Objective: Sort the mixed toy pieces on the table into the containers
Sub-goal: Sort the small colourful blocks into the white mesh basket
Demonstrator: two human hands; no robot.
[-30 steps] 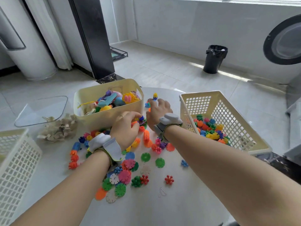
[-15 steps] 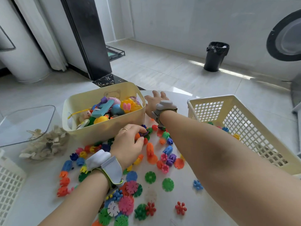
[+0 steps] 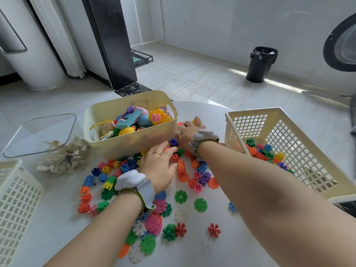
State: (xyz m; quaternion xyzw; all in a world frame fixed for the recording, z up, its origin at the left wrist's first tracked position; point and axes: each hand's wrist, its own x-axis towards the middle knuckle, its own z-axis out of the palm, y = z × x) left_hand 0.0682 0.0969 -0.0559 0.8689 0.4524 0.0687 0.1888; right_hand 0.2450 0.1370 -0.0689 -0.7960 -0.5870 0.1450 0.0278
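Observation:
Colourful toy pieces lie mixed on the white table (image 3: 227, 249): chunky connector blocks (image 3: 107, 185) and flat snowflake discs (image 3: 181, 196). My left hand (image 3: 159, 166) rests on the pieces right in front of the cream bin (image 3: 133, 145), fingers spread, a red block (image 3: 175, 157) between thumb and fingers. My right hand (image 3: 189, 132) reaches past the bin's right end, fingers curled around a yellow piece (image 3: 196, 120). The bin holds larger mixed toys. The cream lattice basket (image 3: 250, 116) on the right holds several connector blocks.
A white lattice basket (image 3: 17, 199) stands at the left edge. A heap of pale wooden pieces (image 3: 63, 158) lies beside a clear tray (image 3: 38, 132). On the floor beyond the table are a black waste bin (image 3: 260, 64) and a dark pillar (image 3: 111, 45).
My right hand has moved from the pile to behind the bin's right end and curled its fingers. My left hand has stayed on the pieces by the bin, fingers now flatter.

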